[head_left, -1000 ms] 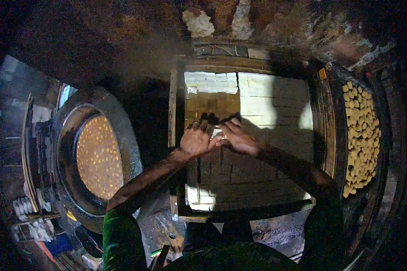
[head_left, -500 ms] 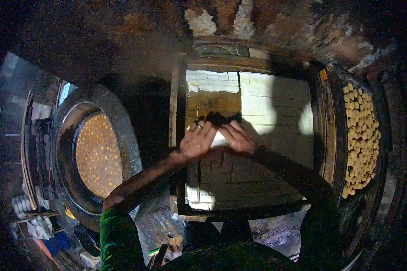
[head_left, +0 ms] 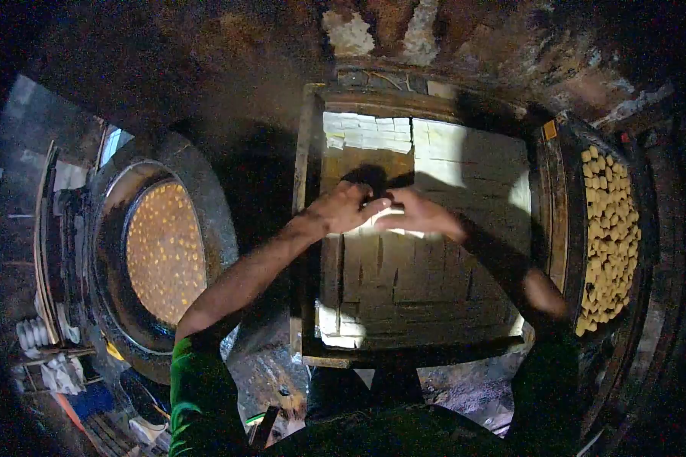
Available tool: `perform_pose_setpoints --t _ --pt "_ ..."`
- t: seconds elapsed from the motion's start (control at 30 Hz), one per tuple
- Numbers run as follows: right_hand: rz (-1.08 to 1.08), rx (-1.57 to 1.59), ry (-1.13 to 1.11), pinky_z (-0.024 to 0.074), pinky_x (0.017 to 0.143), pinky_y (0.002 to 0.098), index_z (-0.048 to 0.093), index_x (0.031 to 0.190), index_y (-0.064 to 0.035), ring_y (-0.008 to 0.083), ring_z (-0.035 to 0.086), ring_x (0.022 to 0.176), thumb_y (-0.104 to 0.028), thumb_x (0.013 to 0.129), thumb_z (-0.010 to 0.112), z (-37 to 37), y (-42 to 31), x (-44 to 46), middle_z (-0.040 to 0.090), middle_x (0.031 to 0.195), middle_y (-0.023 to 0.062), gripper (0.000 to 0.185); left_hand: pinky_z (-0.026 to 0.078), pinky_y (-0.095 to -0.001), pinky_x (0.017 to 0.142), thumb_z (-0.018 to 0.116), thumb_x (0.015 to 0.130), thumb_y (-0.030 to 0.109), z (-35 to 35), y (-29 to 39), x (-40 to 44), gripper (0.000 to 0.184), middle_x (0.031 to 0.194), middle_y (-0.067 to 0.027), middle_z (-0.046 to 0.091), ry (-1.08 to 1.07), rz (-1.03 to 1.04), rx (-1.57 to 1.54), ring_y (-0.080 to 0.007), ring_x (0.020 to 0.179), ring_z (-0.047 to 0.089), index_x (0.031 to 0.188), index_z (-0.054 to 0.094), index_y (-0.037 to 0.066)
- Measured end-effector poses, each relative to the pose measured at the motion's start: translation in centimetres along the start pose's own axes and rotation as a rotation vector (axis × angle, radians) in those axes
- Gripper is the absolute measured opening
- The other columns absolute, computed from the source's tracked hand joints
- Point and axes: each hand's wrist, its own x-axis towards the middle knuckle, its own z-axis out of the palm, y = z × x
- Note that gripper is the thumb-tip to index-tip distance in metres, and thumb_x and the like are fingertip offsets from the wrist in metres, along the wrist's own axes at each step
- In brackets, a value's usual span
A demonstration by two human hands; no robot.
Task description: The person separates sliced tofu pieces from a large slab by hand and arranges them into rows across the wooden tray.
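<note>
A wooden-framed tray [head_left: 305, 167] holds rows of pale, cut blocks [head_left: 450, 282], with a bare brown strip [head_left: 385, 158] near its upper left. My left hand [head_left: 347, 209] is over the tray's left half, its fingers curled at the edge of the blocks. Close beside it, my right hand [head_left: 418, 213] has its fingers bent inward. Bright white block surface shows between and below the two hands. Shadow hides the fingertips, so what they grip cannot be made out.
On the left stands a large round pan [head_left: 114, 266] of bubbling liquid with small yellowish pieces [head_left: 168, 255]. Many yellow pieces [head_left: 608, 236] fill a long dark tray at the right. A stained wall [head_left: 480, 42] rises behind.
Both hands have shifted slightly up the tray and turned inward, with fingers more curled. The view has moved a little.
</note>
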Motion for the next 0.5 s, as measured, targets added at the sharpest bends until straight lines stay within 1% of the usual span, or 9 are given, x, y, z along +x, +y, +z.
perform_pose_setpoints --t 0.1,0.17,0.23,0.27,0.3,0.33,0.4,0.47,0.5 --pt "0.030 -0.076 0.095 0.0508 0.071 0.0353 0.059 0.109 -0.0045 0.0233 0.064 0.078 -0.039 0.078 0.073 3.3 2.0 -2.1 0.066 0.088 0.0103 0.048 0.041 -0.0470 0.099 0.036 0.093 0.056 3.7 -1.0 -1.5 0.063 0.120 -0.0286 0.052 0.171 0.091 0.045 -0.0425 0.114 0.049 0.122 0.053 0.003" --pt "0.204 -0.328 -0.066 0.0502 0.076 0.0373 0.058 0.110 -0.0052 0.0281 0.062 0.085 -0.043 0.079 0.070 3.1 2.4 -1.8 0.064 0.095 0.0145 0.051 0.034 -0.0500 0.105 0.034 0.094 0.055 5.0 -1.8 -1.5 0.065 0.132 -0.0284 0.043 0.139 0.109 0.178 -0.0430 0.125 0.040 0.129 0.046 0.002" --pt "-0.094 -0.690 0.262 0.0351 0.103 0.0405 0.060 0.105 -0.0026 0.0307 0.048 0.118 -0.047 0.081 0.067 2.9 -0.2 -2.1 0.056 0.115 0.0160 0.051 0.025 -0.0531 0.109 0.033 0.093 0.057 6.0 -1.9 -2.1 0.070 0.135 -0.0287 0.041 0.420 0.015 0.316 -0.0437 0.131 0.032 0.130 0.045 -0.001" --pt "0.016 -0.604 0.179 0.0210 0.111 0.0464 0.059 0.113 -0.0030 0.0338 0.039 0.126 -0.049 0.080 0.064 2.5 -1.1 -2.2 0.052 0.124 0.0159 0.057 0.018 -0.0536 0.112 0.032 0.093 0.059 6.5 -2.0 -2.2 0.073 0.139 -0.0293 0.036 0.385 -0.035 0.327 -0.0426 0.134 0.029 0.131 0.044 -0.002" --pt "0.016 -0.602 0.179 0.0210 0.111 0.0464 0.059 0.113 -0.0030 0.0338 0.039 0.126 -0.049 0.080 0.064 3.1 0.0 -2.3 0.052 0.124 0.0159 0.057 0.018 -0.0536 0.112 0.032 0.093 0.059 6.8 -2.2 -2.4 0.073 0.139 -0.0293 0.036 0.383 -0.036 0.328 -0.0426 0.134 0.029 0.131 0.044 -0.002" --pt "-0.205 -0.647 0.090 0.0207 0.112 0.0469 0.057 0.117 -0.0034 0.0339 0.039 0.126 -0.048 0.078 0.065 4.0 2.2 -2.2 0.051 0.124 0.0157 0.060 0.022 -0.0537 0.110 0.034 0.092 0.059 7.1 -2.3 -2.7 0.073 0.141 -0.0290 0.033 0.340 -0.018 0.419 -0.0422 0.134 0.029 0.132 0.043 -0.001" --pt "-0.379 -0.808 0.172 0.0294 0.108 0.0427 0.054 0.121 -0.0030 0.0339 0.041 0.124 -0.038 0.078 0.062 5.0 3.6 -3.0 0.053 0.123 0.0161 0.056 0.027 -0.0538 0.108 0.036 0.091 0.060 7.6 -1.9 -3.6 0.074 0.143 -0.0286 0.031 0.295 0.005 0.514 -0.0418 0.134 0.029 0.133 0.043 -0.001" --pt "-0.341 -1.045 0.154 0.0353 0.103 0.0412 0.054 0.119 -0.0039 0.0308 0.045 0.121 -0.035 0.081 0.057 5.7 4.2 -3.4 0.056 0.118 0.0158 0.049 0.043 -0.0504 0.096 0.043 0.088 0.060 7.9 -1.2 -4.6 0.073 0.136 -0.0270 0.041 0.193 0.013 0.354 -0.0408 0.128 0.039 0.131 0.046 0.001" --pt "-0.298 -1.275 0.130 0.0411 0.098 0.0396 0.055 0.118 -0.0047 0.0278 0.049 0.117 -0.032 0.085 0.051 6.2 4.4 -3.4 0.059 0.114 0.0155 0.043 0.043 -0.0504 0.096 0.043 0.088 0.060 8.1 -1.3 -4.8 0.073 0.136 -0.0270 0.041 0.197 0.014 0.360 -0.0408 0.128 0.039 0.131 0.046 0.001"
